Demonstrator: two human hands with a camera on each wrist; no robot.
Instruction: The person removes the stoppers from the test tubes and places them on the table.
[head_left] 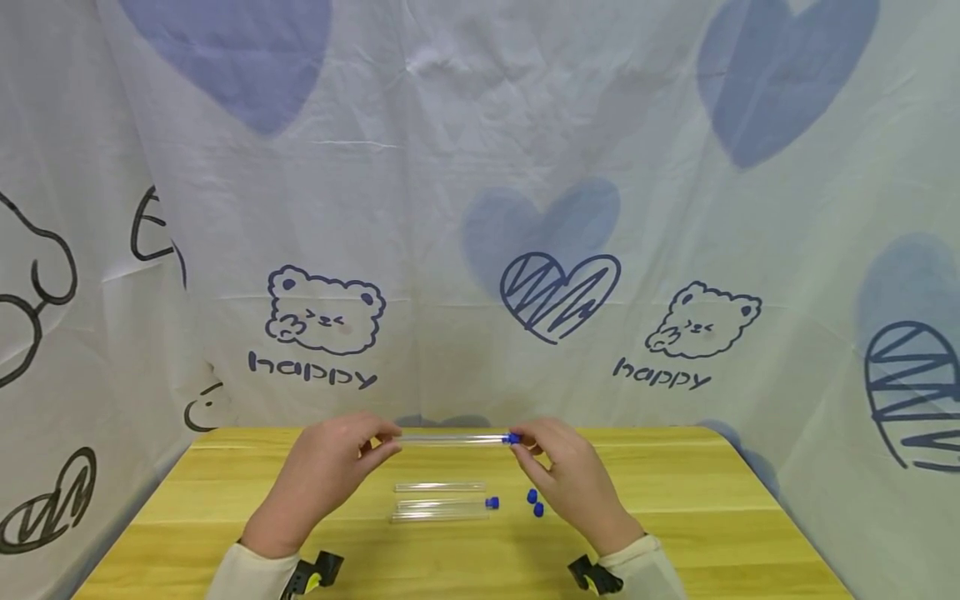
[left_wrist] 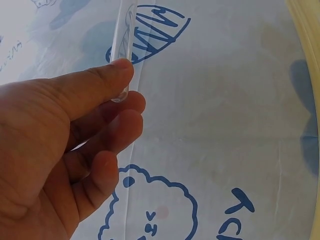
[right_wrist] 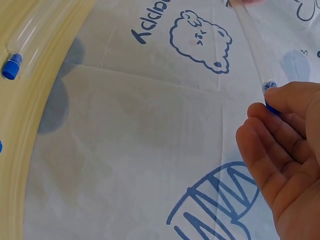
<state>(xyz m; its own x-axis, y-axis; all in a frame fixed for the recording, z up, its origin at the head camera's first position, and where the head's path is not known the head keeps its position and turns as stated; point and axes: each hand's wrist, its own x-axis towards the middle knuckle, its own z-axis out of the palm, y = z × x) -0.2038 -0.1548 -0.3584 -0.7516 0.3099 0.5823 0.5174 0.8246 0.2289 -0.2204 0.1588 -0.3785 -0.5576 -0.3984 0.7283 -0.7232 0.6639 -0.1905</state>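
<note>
Between the two hands a clear test tube [head_left: 453,439] is held level above the table. My left hand [head_left: 330,471] pinches its rounded end between thumb and fingers, as the left wrist view shows. At the other end sits a blue cap [head_left: 511,438], pinched by the thumb and fingers of my right hand [head_left: 573,475]. In the right wrist view the cap [right_wrist: 271,107] is at the tube's mouth, partly hidden by the thumb. Below on the table lie a capped tube with a blue cap [head_left: 492,502] and uncapped clear tubes [head_left: 440,487].
Two loose blue caps [head_left: 536,503] lie on the yellow wood-grain table [head_left: 675,517], near the right hand. A white cloth [head_left: 450,350] printed with hearts and bears hangs behind the table. Each wrist wears a black camera mount [head_left: 322,570].
</note>
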